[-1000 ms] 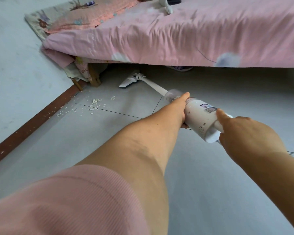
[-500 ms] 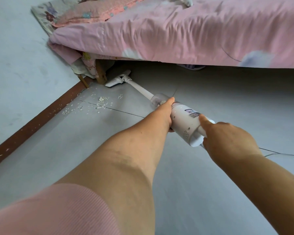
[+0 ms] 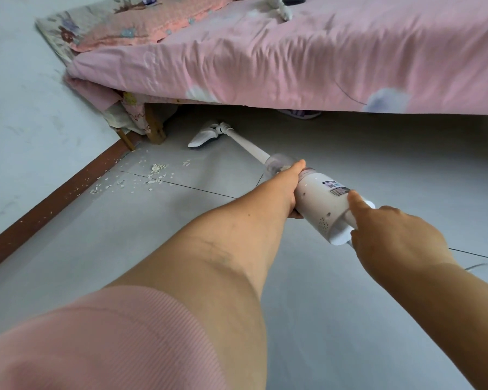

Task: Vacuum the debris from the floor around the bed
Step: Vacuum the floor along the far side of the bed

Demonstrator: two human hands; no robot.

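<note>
A white stick vacuum [image 3: 320,204] stretches from my hands toward the bed. Its floor head [image 3: 204,135] lies on the grey floor just under the bed's edge, right of the wooden bed leg [image 3: 154,128]. My left hand [image 3: 289,187] grips the vacuum body near the clear dust cup. My right hand [image 3: 389,232] holds the rear handle, with its index finger laid along the body. White debris crumbs [image 3: 155,174] are scattered on the floor left of the floor head, near the baseboard. The bed [image 3: 293,60] carries a pink sheet.
A brown baseboard [image 3: 54,201] runs along the pale wall at left. A slipper [image 3: 304,114] shows under the bed. A thin white cord [image 3: 482,266] lies on the floor at right. A patterned pillow [image 3: 141,21] sits at the bed's head.
The floor head has drawn back a little from the bed leg and sits further right of the crumbs. Both hands keep their hold on the vacuum.
</note>
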